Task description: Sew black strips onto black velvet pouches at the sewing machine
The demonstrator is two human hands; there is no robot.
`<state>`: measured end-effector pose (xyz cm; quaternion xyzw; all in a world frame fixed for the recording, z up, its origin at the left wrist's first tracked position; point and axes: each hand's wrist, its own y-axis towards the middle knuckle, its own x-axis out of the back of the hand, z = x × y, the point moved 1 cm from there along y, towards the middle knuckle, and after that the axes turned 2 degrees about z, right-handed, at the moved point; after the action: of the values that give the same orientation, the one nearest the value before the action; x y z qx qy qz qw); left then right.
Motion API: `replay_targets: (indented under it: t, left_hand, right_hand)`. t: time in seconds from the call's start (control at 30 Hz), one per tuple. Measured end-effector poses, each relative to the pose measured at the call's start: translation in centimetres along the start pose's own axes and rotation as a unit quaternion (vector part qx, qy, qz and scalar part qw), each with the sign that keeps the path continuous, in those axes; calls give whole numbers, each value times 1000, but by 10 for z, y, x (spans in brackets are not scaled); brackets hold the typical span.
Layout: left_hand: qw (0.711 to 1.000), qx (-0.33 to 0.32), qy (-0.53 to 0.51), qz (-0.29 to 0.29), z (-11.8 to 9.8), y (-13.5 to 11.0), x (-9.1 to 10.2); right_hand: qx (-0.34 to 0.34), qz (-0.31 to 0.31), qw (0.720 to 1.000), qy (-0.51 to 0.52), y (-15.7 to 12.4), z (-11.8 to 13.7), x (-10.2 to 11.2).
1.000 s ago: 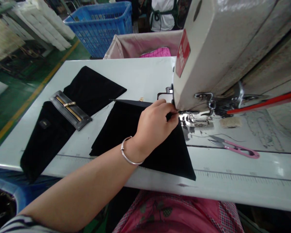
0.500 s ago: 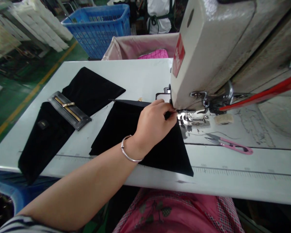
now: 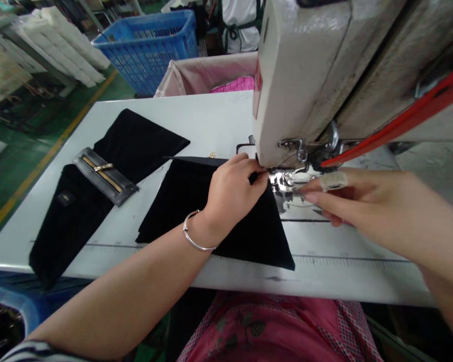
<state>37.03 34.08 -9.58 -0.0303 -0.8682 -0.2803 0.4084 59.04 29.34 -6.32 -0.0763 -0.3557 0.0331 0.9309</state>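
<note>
My left hand (image 3: 236,188) pinches the upper right corner of a folded black fabric piece (image 3: 189,201), close beside the sewing machine's presser foot (image 3: 279,181). Its fingertips partly hide that corner. To the right of the foot, my right hand (image 3: 351,198) has thumb and index finger closed together; whatever is between them is too small to make out. A beige ribbed block (image 3: 334,181) shows against those fingers. The right hand covers most of the pink thread snips. The sewing machine head (image 3: 298,80) stands over the work.
On the table's left lies another black fabric piece (image 3: 136,146) with a black and gold buckle strip (image 3: 105,176). Behind the table are a pink cloth-lined bin (image 3: 196,75) and a blue basket (image 3: 147,50). A red bar (image 3: 400,118) slants across the machine.
My right hand has come in from the right, over the snips and up to the presser foot. My left hand keeps its pinch on the fabric. The view has shifted slightly.
</note>
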Motion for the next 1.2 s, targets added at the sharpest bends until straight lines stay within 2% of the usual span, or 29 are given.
replay_targets:
  t: [0.07,0.17,0.33,0.67,0.97,1.1,1.17,1.2]
  left_hand:
    - [1000,5,6,1,0,0,-1]
    - [1000,8,12,6,0,1,-2]
    - [1000,5,4,13,0,1,-2]
    - [1000,5,13,14,-1,1,-1]
    - [1000,9,15,19,1,1,-3]
    - [1000,-23,18,3,-2,-4,7]
    - [998,-61,-6,-3,-7,-9,14]
    - [995,-92,-38,12,-11,-11,17]
  right_hand:
    - [-13,31,999,-8,20,3,-21]
    - [-3,28,997,76,43,3,-49]
    - [5,12,990,140,51,-3,-68]
    - [-12,-8,993,116,44,7,-66]
    - [-14,2,987,160,52,-4,-73]
    - [-16,12,987,160,39,3,-64]
    - [-22,29,987,156,22,8,-55]
    - [-26,43,986,161,12,11,-50]
